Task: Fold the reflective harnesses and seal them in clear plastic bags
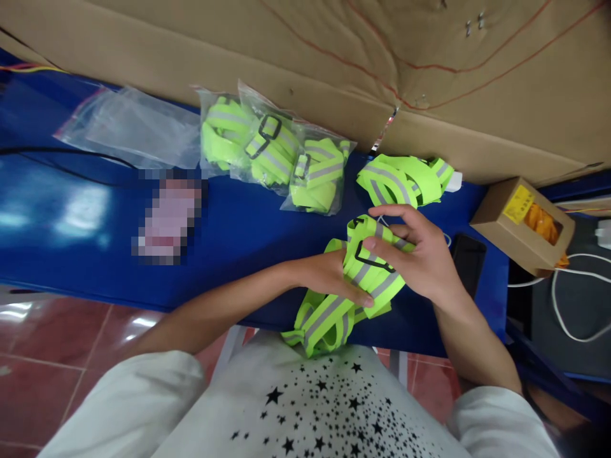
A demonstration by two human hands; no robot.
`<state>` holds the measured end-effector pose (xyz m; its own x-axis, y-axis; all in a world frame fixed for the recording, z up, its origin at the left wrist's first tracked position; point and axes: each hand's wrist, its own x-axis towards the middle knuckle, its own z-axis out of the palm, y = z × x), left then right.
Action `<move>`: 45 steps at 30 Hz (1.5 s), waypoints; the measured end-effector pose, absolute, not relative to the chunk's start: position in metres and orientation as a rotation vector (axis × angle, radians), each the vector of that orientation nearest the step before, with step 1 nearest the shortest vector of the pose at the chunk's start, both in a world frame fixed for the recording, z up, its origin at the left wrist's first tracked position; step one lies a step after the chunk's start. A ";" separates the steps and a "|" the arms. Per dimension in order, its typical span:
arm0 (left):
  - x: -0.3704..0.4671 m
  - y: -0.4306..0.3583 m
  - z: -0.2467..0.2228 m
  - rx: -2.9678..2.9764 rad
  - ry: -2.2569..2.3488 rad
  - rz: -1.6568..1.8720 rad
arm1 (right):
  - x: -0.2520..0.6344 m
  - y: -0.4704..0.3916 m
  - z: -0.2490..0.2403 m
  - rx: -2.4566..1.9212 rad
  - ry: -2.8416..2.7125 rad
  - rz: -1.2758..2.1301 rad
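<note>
A neon yellow reflective strap (pixel 329 312) with grey stripes and a black buckle is bunched between my two hands near the table's front edge. My left hand (pixel 329 277) grips its folded layers, the thumb lying along the front. Around the upper right of the bundle curls my right hand (pixel 415 254), thumb by the buckle and fingers at the far side. Loose loops hang down toward my shirt. Just beyond my right hand lies another neon reflective strap (pixel 405 178), unbagged. Several clear bags with folded straps (pixel 272 152) lie behind, toward the left.
Flat clear plastic bags (pixel 138 130) lie at the back left of the blue table (pixel 233 222). A blurred-out phone-like object (pixel 169 219) is in front of them. At right are a dark phone (pixel 468 261), a cardboard box (pixel 525 222) and white cables. Cardboard walls the back.
</note>
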<state>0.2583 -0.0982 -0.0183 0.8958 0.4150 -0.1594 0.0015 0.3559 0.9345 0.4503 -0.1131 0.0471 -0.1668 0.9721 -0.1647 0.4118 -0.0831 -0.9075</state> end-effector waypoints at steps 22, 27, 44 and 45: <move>0.253 -0.106 -0.016 0.724 0.191 0.203 | 0.445 -0.105 0.049 -1.427 -2.126 1.050; 0.255 -0.106 -0.015 0.817 0.137 0.086 | 0.462 -0.101 0.063 -1.486 -1.954 1.368; 0.235 -0.088 -0.007 1.258 0.325 0.449 | 0.450 -0.105 0.062 -1.414 -2.211 0.775; 0.236 -0.088 -0.009 1.292 0.324 0.464 | 0.448 -0.108 0.062 -1.392 -2.309 0.759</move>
<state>0.2356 -0.0879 -0.0090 0.8649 0.5013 0.0266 -0.1479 0.2039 0.9678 0.4485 -0.1081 0.0617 -0.4625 0.8865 0.0136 0.7053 0.3772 -0.6002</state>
